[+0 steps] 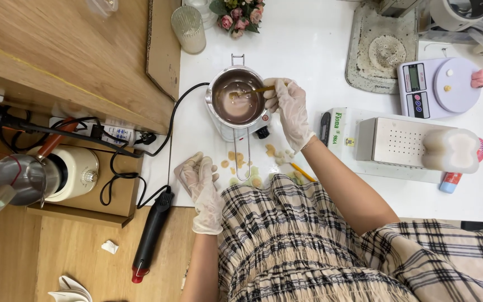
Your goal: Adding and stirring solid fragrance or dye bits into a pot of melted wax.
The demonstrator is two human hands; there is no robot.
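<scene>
A gloved right hand (290, 106) pinches a thin wooden stick (252, 91), its tip dipped in a small metal pot (237, 103) of brownish liquid on a white table (308, 45). The gloved left hand (201, 182) rests flat at the table edge, fingers loosely together. The stick's tip is blurred.

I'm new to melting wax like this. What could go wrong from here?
The right hand stirs with a stick close over the metal pot; liquid might splash the thin glove. The left hand rests by the pot's long wire handle; a nudge might tip it. The black cable beside it could snag.
</scene>
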